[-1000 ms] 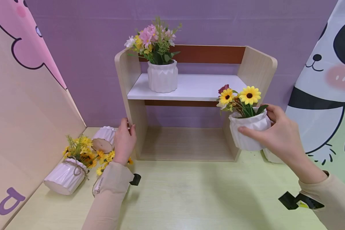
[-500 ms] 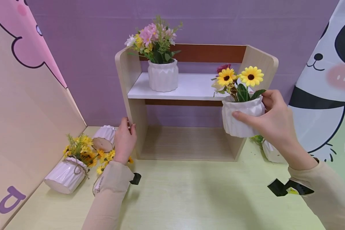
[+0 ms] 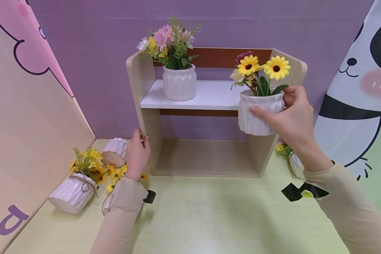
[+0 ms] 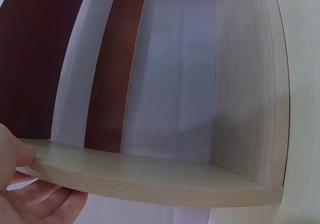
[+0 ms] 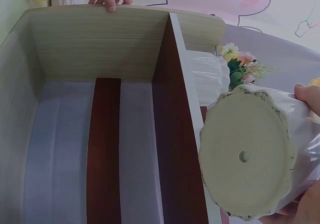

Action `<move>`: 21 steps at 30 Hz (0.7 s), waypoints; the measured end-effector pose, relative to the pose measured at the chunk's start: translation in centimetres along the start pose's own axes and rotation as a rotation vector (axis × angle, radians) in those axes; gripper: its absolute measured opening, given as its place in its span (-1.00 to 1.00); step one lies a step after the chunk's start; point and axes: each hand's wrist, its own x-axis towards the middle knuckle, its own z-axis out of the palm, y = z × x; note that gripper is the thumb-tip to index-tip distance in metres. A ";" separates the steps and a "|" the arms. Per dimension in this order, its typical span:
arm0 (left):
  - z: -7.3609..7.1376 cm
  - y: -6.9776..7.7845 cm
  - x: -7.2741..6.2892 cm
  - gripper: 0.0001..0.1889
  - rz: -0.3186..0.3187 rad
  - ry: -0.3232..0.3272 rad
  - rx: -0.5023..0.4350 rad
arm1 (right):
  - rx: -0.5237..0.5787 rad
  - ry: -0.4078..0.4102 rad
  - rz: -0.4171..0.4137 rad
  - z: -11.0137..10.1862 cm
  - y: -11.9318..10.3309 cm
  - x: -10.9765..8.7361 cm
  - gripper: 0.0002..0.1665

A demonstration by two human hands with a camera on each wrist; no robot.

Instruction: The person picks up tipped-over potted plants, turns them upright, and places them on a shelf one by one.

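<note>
My right hand (image 3: 295, 123) grips a white ribbed flowerpot (image 3: 257, 116) by its side, thumb across the front and fingers behind. Yellow daisy-like flowers (image 3: 277, 67) and a dark red bloom stand up out of it. The pot is raised in front of the right end of the white upper shelf (image 3: 216, 92), and its pale underside with a small hole (image 5: 247, 154) faces the right wrist camera. My left hand (image 3: 138, 155) pinches the front edge of the left side panel (image 4: 140, 176) of the wooden shelf unit, thumb inside and fingers outside.
Another white pot (image 3: 179, 83) with pink and yellow flowers stands on the upper shelf's left. Several pots lie on the table at left, one tied with twine (image 3: 73, 194). One more lying pot (image 3: 296, 165) is partly hidden behind the right forearm. A purple wall (image 3: 92, 70) stands behind.
My right hand has raised the flowerpot and brought it slightly left, from beside the lower compartment up to the height of the upper shelf. The left hand has stayed on the side panel.
</note>
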 end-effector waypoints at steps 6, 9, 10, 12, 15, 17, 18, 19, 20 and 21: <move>-0.1 0.1 0.1 -0.74 -0.007 -0.006 -0.001 | 0.079 0.013 0.039 0.6 -0.4 0.9 -0.15; -0.1 0.2 0.2 -0.74 -0.005 -0.006 -0.001 | 0.124 0.025 0.038 0.9 -0.6 1.3 -0.18; 0.0 0.2 0.2 -0.75 -0.005 -0.007 -0.004 | 0.139 0.026 0.037 1.0 -0.7 1.4 -0.19; -0.1 0.2 0.2 -0.74 -0.012 -0.011 -0.008 | 0.156 0.029 0.032 1.3 -0.8 1.6 -0.19; 0.0 0.0 0.2 -0.74 -0.016 -0.006 -0.005 | 0.173 0.031 0.019 1.8 -1.1 1.9 -0.19; -0.1 0.0 0.2 -0.74 -0.014 -0.006 -0.004 | 0.179 0.040 0.014 2.2 -1.4 2.1 -0.18; 0.0 -0.1 0.3 -0.74 -0.012 -0.005 -0.001 | 0.185 0.045 0.010 2.3 -1.5 2.1 -0.19; 0.0 -0.1 0.3 -0.74 -0.010 -0.004 0.000 | 0.191 0.048 0.008 2.4 -1.6 2.2 -0.19; 0.0 -0.1 0.2 -0.74 -0.012 -0.007 0.000 | 0.198 0.050 0.008 2.5 -1.7 2.3 -0.19; 0.0 -0.1 0.2 -0.73 -0.016 -0.011 0.000 | 0.204 0.052 0.010 2.5 -1.8 2.4 -0.19</move>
